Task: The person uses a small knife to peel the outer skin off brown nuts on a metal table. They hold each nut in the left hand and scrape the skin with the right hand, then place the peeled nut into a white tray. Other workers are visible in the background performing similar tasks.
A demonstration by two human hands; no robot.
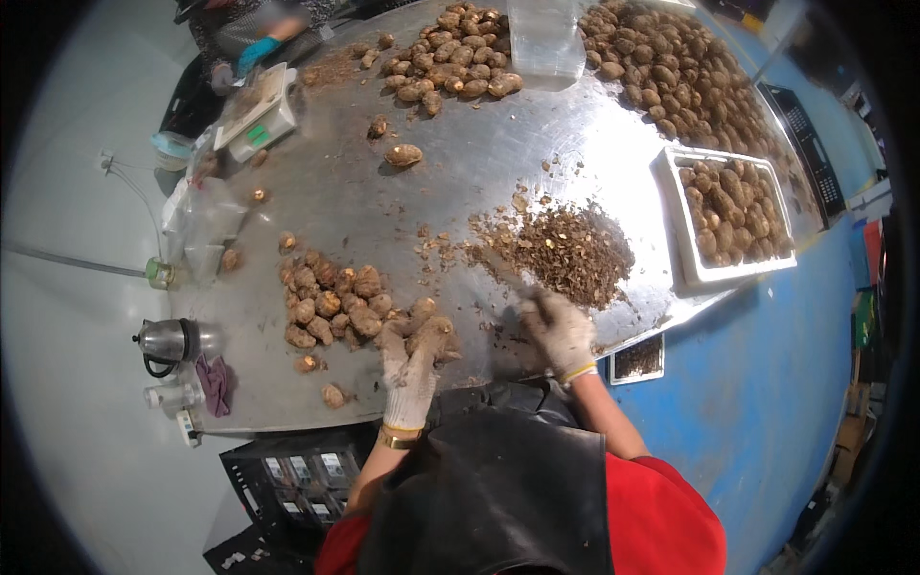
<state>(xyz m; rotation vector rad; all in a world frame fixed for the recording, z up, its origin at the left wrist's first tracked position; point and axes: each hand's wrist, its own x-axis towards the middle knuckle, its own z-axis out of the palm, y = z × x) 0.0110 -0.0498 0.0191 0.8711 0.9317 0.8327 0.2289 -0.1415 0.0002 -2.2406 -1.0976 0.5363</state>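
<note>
My left hand, in a dirt-stained white knit glove, is at the near edge of the metal table, closed around a brown taro corm. Glove and corm are similarly soiled, so their outlines partly merge. Beside it on the left lies a pile of taro corms, several with pale cut ends. My right hand, gloved too, grips a knife whose blade points away over the table. Its handle is mostly hidden in the fist. Just beyond that hand is a heap of brown peelings.
A white foam box of taro stands at right. Larger taro piles and a clear plastic bin are at the far side. A scale, a kettle and a purple cloth are at left. Another person's sleeve shows beyond.
</note>
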